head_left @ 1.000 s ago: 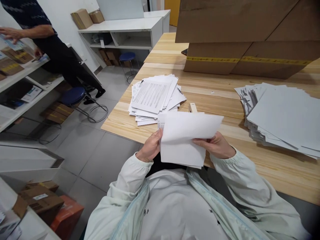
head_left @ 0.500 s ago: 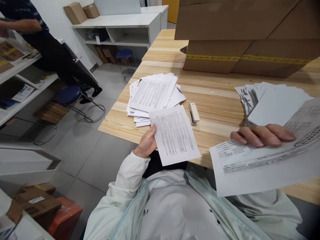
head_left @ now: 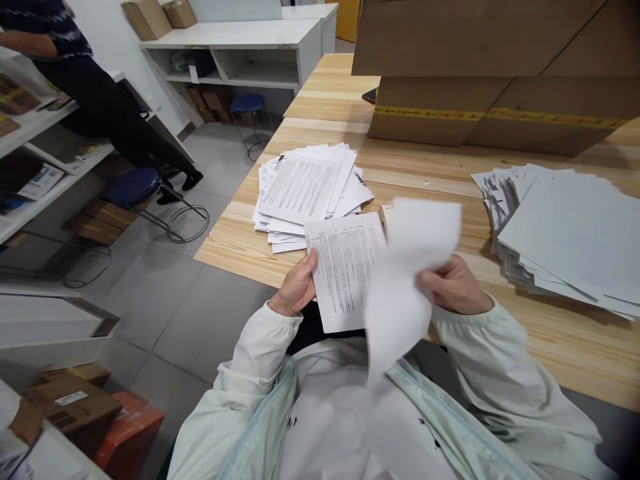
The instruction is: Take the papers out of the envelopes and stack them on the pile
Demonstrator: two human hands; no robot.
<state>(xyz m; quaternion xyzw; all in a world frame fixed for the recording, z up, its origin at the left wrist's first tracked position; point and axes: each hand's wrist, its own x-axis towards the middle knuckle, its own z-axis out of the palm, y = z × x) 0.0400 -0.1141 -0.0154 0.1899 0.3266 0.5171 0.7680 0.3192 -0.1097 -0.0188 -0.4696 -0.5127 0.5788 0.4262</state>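
Observation:
My left hand point(head_left: 297, 288) grips a printed sheet point(head_left: 343, 270) by its left edge, just in front of the wooden table's near edge point(head_left: 240, 257). My right hand point(head_left: 453, 285) is closed on a second sheet point(head_left: 407, 280) that shows its blank white back and is smeared by motion; it overlaps the printed sheet on the right. A small beige stapler point(head_left: 384, 217) peeks out behind the two sheets. A loose pile of printed papers point(head_left: 307, 190) lies on the table beyond my left hand. A thicker stack of face-down papers point(head_left: 565, 233) lies to the right of my right hand.
Large cardboard boxes point(head_left: 490, 73) stand at the back of the table. On the left another person point(head_left: 100, 100) leans at white shelves point(head_left: 45, 173), with a blue stool point(head_left: 133, 187) beside them. A white desk point(head_left: 240, 50) and cartons on the floor point(head_left: 85, 407) fill the left side.
My right hand came back from the right-hand stack and now holds a sheet blank side up against the printed sheet. My left hand has barely moved.

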